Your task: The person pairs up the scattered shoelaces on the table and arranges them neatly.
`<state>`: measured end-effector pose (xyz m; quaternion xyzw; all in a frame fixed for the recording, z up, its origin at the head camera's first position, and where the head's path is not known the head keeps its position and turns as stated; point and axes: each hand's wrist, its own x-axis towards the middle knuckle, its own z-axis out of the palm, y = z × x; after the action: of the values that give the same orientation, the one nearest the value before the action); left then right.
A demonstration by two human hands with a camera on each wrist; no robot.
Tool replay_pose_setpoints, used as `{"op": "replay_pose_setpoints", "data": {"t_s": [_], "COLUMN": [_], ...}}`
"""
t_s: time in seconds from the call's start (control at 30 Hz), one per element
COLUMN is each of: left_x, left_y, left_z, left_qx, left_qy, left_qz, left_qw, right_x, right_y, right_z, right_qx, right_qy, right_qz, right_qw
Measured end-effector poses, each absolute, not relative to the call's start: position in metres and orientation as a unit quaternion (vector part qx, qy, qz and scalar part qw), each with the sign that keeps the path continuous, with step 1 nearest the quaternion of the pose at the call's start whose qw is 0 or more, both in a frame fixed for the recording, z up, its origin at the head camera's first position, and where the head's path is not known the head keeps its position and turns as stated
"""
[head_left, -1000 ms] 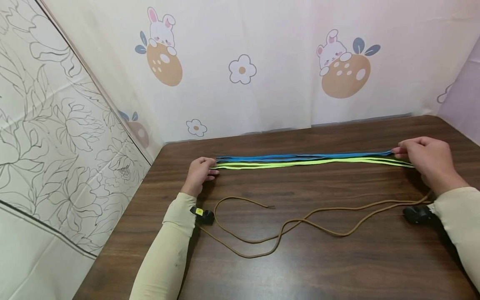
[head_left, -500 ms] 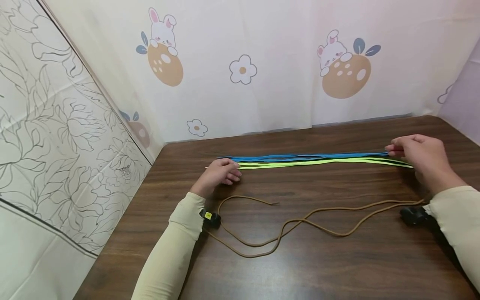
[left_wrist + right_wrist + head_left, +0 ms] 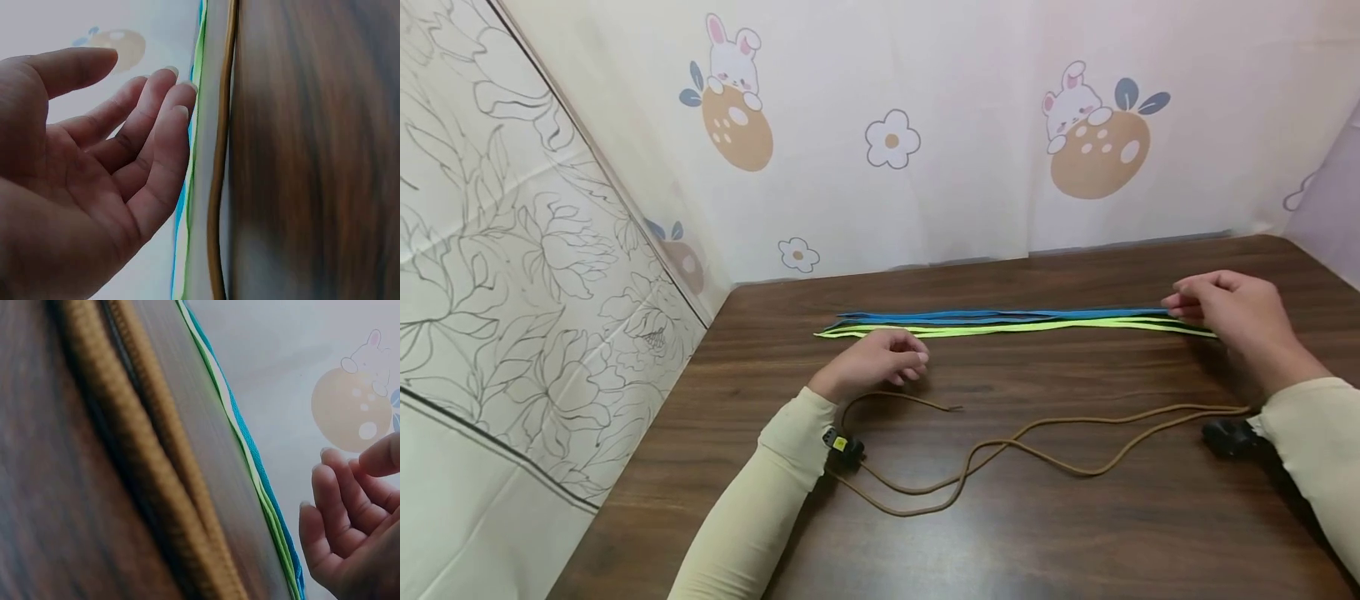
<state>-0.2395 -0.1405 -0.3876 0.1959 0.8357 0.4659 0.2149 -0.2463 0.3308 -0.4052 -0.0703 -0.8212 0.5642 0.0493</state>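
Left hand (image 3: 877, 364), frame centre: fingers loosely curved, nothing held, just below the laces. Right hand (image 3: 1242, 318), right side: fingers loosely bent, nothing held, by the laces' right end. Blue laces (image 3: 1120, 313) and yellow-green laces (image 3: 1075, 323) lie side by side across mid-frame; brown cord (image 3: 1004, 442) loops lower down on the wooden table (image 3: 1037, 542).
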Motion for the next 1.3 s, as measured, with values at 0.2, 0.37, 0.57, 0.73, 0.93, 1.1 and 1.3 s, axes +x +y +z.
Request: {"op": "replay_pose_setpoints", "data": {"t_s": [0.2,0.37,0.57,0.73,0.93,1.1,1.3], "left_x": [-0.234,-0.229,-0.224,-0.222,-0.220,-0.217,-0.215], "left_y": [-0.125,-0.120,-0.115,-0.112,-0.108,-0.106,-0.104], "left_z": [-0.389,-0.391,-0.391,-0.393,-0.393,-0.395,-0.394], "left_qx": [0.237,0.268,0.284,0.281,0.288,0.296,0.296], "left_qy": [0.856,0.860,0.867,0.870,0.874,0.882,0.892], "left_qz": [0.400,0.362,0.339,0.332,0.308,0.280,0.257], "left_qw": [0.225,0.240,0.229,0.231,0.243,0.237,0.224], "right_x": [-0.246,-0.247,-0.249,-0.250,-0.250,-0.251,-0.251], "right_y": [0.330,0.327,0.327,0.329,0.330,0.328,0.326], "right_z": [-0.408,-0.409,-0.408,-0.409,-0.411,-0.411,-0.410], "right_qx": [-0.044,-0.020,-0.017,-0.019,-0.010,-0.001,0.006], "right_qy": [-0.824,-0.835,-0.852,-0.855,-0.840,-0.837,-0.850], "right_qz": [0.563,0.549,0.522,0.518,0.542,0.548,0.527], "right_qw": [0.048,0.042,0.033,0.020,0.014,0.002,-0.010]}}
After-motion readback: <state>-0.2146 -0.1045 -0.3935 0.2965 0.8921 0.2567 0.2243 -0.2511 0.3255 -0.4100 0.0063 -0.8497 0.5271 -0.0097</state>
